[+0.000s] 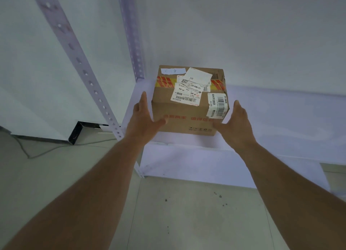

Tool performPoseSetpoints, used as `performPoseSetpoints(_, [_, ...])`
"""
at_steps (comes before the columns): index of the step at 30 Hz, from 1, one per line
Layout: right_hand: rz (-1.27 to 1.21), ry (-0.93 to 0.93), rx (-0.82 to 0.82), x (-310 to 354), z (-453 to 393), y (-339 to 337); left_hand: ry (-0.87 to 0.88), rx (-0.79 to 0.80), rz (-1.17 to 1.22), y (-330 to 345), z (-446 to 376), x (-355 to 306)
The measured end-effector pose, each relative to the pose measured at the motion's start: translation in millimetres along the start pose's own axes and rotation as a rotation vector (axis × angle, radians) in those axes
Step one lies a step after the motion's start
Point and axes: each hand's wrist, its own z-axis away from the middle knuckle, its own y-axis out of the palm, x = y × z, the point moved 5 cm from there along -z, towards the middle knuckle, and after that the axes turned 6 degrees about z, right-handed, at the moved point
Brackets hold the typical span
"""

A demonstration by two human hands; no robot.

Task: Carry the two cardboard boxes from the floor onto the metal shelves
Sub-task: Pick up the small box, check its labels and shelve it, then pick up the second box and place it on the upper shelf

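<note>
A cardboard box [189, 107] with white shipping labels and red-yellow tape rests on the white metal shelf [262, 122], near its left end. My left hand [144, 118] is at the box's left side with straight fingers a little off the side and its thumb on the front face. On the other side my right hand [237, 126] mirrors it, thumb touching the lower front corner. Neither hand wraps around the box. No second box is in view.
Perforated uprights of the shelf frame [82, 66] rise at the left, with a rear post [133, 43] behind the box. A lower shelf [206, 167] lies beneath. On the grey floor [187, 221] at the left, a thin cable [43, 152] runs past a dark baseboard corner.
</note>
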Motion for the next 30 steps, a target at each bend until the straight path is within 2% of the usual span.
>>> performPoseSetpoints(3, [0.105, -0.022, -0.093, 9, 29, -13, 0.008, -0.058, 0.051, -11, 32, 0])
performPoseSetpoints(6, [0.117, -0.073, -0.200, 26, 65, -25, -0.022, -0.109, 0.222, -28, 71, -2])
performPoseSetpoints(11, [-0.019, -0.188, 0.005, 79, 135, -7, -0.173, -0.244, 0.463, -77, 153, 18])
performPoseSetpoints(16, [-0.088, -0.351, 0.184, 163, 215, 33, -0.271, -0.424, 0.604, -154, 228, 58])
performPoseSetpoints(23, [-0.067, -0.636, 0.395, 284, 356, 114, -0.364, -0.758, 0.624, -285, 351, 137])
performPoseSetpoints(30, [-0.058, -0.859, 0.557, 360, 511, 181, -0.500, -1.001, 0.628, -379, 495, 216])
